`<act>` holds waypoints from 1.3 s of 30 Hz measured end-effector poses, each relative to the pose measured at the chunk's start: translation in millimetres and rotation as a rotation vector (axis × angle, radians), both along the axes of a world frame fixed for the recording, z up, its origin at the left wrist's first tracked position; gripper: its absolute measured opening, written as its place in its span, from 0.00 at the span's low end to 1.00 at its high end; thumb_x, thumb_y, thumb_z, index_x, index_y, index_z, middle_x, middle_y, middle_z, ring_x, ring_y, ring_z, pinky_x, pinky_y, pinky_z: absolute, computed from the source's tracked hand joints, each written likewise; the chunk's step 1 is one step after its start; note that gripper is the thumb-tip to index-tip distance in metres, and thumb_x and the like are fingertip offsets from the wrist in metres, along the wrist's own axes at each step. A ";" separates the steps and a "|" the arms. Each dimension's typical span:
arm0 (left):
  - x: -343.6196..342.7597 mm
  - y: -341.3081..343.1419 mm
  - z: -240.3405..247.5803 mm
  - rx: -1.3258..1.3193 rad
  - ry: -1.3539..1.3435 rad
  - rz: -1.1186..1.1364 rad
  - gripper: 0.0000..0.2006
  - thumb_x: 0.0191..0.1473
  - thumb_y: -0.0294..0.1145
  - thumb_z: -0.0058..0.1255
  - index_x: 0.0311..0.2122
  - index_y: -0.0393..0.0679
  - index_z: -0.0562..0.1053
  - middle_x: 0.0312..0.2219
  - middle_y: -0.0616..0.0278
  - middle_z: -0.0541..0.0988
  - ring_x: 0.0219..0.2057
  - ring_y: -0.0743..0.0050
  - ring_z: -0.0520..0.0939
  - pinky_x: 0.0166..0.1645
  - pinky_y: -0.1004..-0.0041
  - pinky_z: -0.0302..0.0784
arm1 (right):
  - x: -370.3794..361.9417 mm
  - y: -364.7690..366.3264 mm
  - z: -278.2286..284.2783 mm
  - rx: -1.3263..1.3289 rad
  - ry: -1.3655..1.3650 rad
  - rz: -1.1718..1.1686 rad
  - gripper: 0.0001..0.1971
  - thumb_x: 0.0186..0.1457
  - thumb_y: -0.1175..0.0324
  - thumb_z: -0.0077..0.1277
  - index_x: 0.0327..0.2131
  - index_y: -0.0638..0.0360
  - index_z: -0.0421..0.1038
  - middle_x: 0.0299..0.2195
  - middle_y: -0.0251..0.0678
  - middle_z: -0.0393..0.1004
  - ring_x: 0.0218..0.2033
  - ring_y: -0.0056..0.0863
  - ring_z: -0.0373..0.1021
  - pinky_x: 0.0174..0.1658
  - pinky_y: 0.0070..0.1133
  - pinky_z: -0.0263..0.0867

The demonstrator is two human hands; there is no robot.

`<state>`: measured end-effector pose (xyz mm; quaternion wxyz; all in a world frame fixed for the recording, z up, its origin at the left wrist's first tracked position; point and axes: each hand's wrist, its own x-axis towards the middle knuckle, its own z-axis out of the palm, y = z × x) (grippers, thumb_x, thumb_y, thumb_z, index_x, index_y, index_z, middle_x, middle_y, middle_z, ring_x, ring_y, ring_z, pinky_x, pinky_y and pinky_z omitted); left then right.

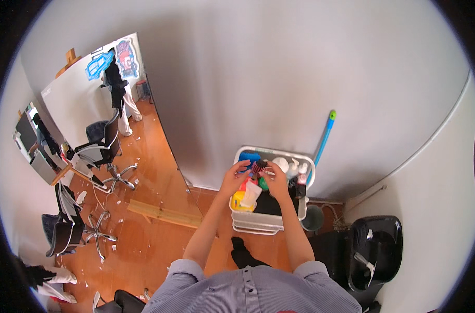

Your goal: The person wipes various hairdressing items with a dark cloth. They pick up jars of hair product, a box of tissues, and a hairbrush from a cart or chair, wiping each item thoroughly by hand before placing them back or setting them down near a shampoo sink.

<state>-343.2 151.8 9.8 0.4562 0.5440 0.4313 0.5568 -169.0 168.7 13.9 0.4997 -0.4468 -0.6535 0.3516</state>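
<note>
Both my hands are raised over a white plastic trolley with its top basket full of salon items. My left hand is on its left side, fingers curved and apart, fingertips by a blue item. My right hand pinches a small dark object, its kind too small to make out. Dark red, bristly-looking pieces lie between the hands. Below them are a green round item, a pale packet and a yellow tub. White pump bottles stand at the right.
Behind the trolley, a blue pole with a green tip leans on the wall. A grey bucket and a black wash basin are at right. Left are a large mirror, a wooden bench and a black swivel chair.
</note>
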 end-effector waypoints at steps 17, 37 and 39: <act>-21.8 94.5 -133.6 -0.378 0.211 0.124 0.16 0.49 0.25 0.48 0.44 0.35 0.66 0.36 0.55 0.76 0.34 0.73 0.79 0.38 0.76 0.74 | -51.2 134.2 -128.6 -0.026 -0.444 0.250 0.23 0.44 0.79 0.51 0.48 0.59 0.64 0.41 0.45 0.70 0.42 0.40 0.68 0.45 0.27 0.64; 46.9 -49.7 -80.0 -0.261 -0.082 0.186 0.09 0.55 0.26 0.40 0.40 0.37 0.69 0.32 0.58 0.76 0.31 0.74 0.76 0.37 0.77 0.72 | 49.3 -43.8 -85.5 -0.144 0.089 -0.120 0.10 0.53 0.74 0.47 0.40 0.62 0.69 0.35 0.35 0.74 0.32 0.21 0.70 0.36 0.18 0.67; 67.4 -73.5 -76.7 -0.305 -0.078 0.127 0.08 0.56 0.26 0.39 0.39 0.38 0.69 0.32 0.58 0.76 0.31 0.75 0.76 0.37 0.78 0.72 | 83.0 -78.5 -86.8 -0.174 0.164 -0.179 0.09 0.55 0.72 0.45 0.40 0.63 0.69 0.33 0.35 0.74 0.32 0.21 0.70 0.37 0.18 0.67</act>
